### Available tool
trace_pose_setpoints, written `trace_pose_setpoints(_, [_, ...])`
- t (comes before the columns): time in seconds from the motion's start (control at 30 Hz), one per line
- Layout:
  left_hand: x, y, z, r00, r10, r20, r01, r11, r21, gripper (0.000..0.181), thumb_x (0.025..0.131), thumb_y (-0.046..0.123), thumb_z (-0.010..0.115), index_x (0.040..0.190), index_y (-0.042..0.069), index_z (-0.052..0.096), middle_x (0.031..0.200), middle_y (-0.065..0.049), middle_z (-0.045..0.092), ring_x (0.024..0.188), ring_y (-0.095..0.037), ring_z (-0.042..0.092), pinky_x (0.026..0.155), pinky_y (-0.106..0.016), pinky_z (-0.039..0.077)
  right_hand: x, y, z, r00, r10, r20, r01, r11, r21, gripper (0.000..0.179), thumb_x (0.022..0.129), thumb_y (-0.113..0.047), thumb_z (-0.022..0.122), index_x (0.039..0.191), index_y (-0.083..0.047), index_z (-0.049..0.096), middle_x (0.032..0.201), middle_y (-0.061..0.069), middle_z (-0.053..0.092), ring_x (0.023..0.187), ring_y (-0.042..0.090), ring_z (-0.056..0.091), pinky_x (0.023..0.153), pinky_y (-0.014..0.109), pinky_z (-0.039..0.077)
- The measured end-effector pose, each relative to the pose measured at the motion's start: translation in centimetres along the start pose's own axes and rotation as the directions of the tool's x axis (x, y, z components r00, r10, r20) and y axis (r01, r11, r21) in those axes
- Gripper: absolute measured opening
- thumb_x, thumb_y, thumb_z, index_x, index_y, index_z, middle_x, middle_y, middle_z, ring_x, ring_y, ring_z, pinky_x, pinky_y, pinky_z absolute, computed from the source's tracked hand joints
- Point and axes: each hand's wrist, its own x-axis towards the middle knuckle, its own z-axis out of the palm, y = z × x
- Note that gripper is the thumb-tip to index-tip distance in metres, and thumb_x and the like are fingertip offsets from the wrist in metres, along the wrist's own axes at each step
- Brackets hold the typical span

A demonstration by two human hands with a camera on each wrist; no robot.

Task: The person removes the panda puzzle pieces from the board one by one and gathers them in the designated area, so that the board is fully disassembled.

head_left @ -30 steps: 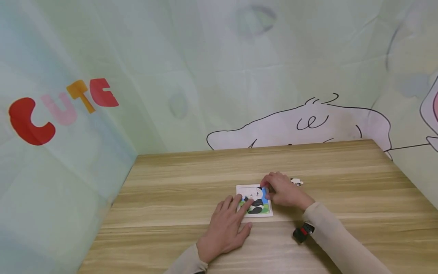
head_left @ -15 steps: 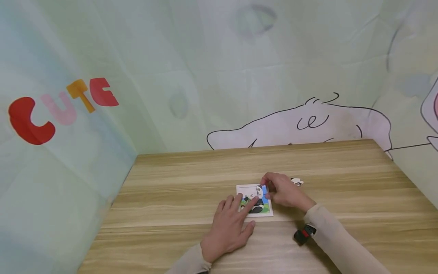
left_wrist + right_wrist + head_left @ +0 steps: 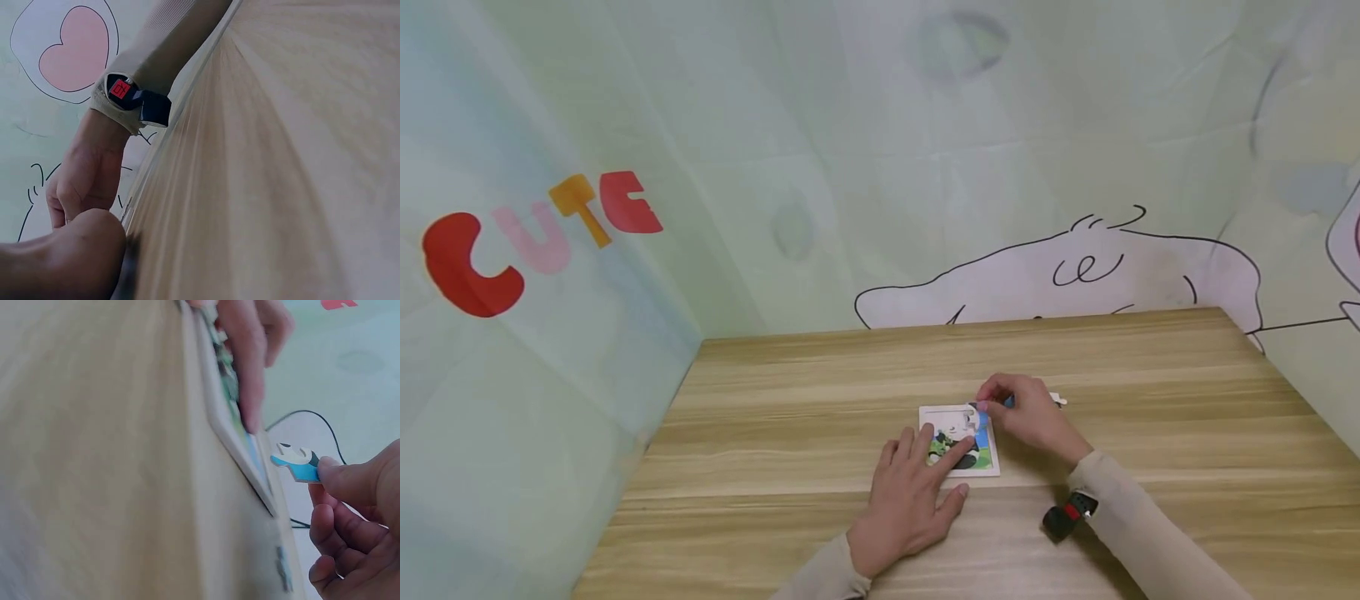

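Note:
A small panda jigsaw puzzle [image 3: 988,457] in a white tray lies on the wooden table. My left hand [image 3: 904,504] rests across its left side with the fingers spread, the index fingertip touching the picture. Over the puzzle's upper right corner, my right hand [image 3: 1030,417] pinches a puzzle piece [image 3: 299,464] between thumb and fingers. That piece is white, blue and black, and the right wrist view shows it tilted and raised off the tray [image 3: 232,440]. In the left wrist view the left hand [image 3: 69,259] hides the puzzle.
Beyond the right hand a loose white-and-black puzzle piece [image 3: 1059,400] lies on the table [image 3: 790,400], partly covered by the hand. A bit of blue shows beside the right fingers. A printed cloth [image 3: 820,167] hangs behind the table.
The right hand has shifted slightly right, its fingers changing position on the puzzle piece. My left hand has slid a little right, its index fingertip further across the picture.

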Motion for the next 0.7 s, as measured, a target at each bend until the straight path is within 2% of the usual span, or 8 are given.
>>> trace_pose_setpoints(0.23, [0.0,0.1,0.0,0.999,0.010,-0.036,-0.010,1.000,0.013,0.058,0.107,0.059,0.045,0.163,0.047,0.041,0.152,-0.013,0.055,0.131,-0.031,0.051,0.106,-0.048,0.047,0.0,1.3,-3.1,0.998,0.043,-0.055,-0.042,0.999,0.027,0.007,0.100,-0.011,0.075,0.104,-0.007,0.079,0.092,0.006,0.076,0.079,0.017,0.058,0.065,0.024,0.047])
trace_pose_setpoints(0.5, [0.0,0.2,0.1,0.999,0.012,-0.033,-0.012,1.000,0.000,0.057,0.108,0.059,0.042,0.163,0.047,0.041,0.151,-0.012,0.054,0.126,-0.029,0.050,0.104,-0.046,0.046,-1.4,4.0,-7.9,0.992,0.112,-0.060,-0.112,0.994,0.003,0.016,0.103,-0.017,0.072,0.110,-0.006,0.081,0.099,0.009,0.078,0.080,0.015,0.056,0.062,0.025,0.046])
trace_pose_setpoints(0.7, [0.0,0.3,0.2,0.998,0.020,-0.065,-0.019,1.000,0.016,0.057,0.107,0.058,0.045,0.162,0.046,0.044,0.149,-0.013,0.056,0.124,-0.028,0.050,0.102,-0.045,0.046,-2.3,6.4,-10.2,0.983,0.173,-0.069,-0.174,0.985,-0.014,0.022,0.105,-0.022,0.071,0.115,-0.006,0.081,0.105,0.008,0.077,0.084,0.010,0.054,0.067,0.025,0.045])
